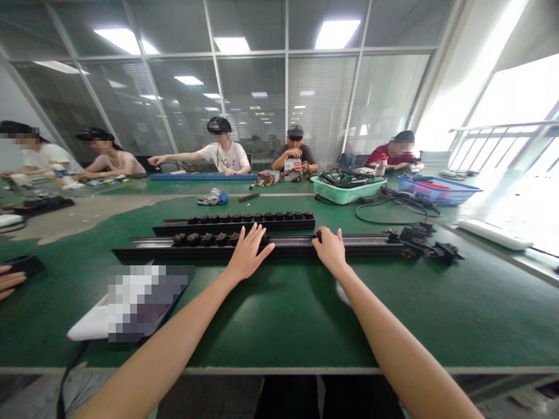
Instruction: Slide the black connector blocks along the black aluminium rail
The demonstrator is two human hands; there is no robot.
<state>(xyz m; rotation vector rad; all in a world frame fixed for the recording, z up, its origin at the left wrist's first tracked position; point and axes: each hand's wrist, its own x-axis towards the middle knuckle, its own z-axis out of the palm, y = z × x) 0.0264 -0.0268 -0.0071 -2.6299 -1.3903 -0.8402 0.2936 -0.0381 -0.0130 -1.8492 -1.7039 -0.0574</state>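
A long black rail (288, 251) with a pale inner channel lies crosswise before me. Several round black parts (207, 239) sit in its left half. My left hand (248, 256) rests over the rail at the end of this row, fingers stretched out and apart. Farther right, my right hand (331, 250) is closed at the channel around a small black part (319, 235), mostly covered by the fingers. Behind it lies a second black rail (236, 227), filled with a row of similar parts. More loose black parts (414, 241) are heaped at the right end of the front rail.
A tablet-like device (87, 326) with a cable is at left, near another person's hand (11, 282). A green basket (345, 192) of cables, a blue basket (441, 192) and a white power strip (495, 233) stand right. Crumpled gloves (213, 197) lie behind. Several people sit around the table.
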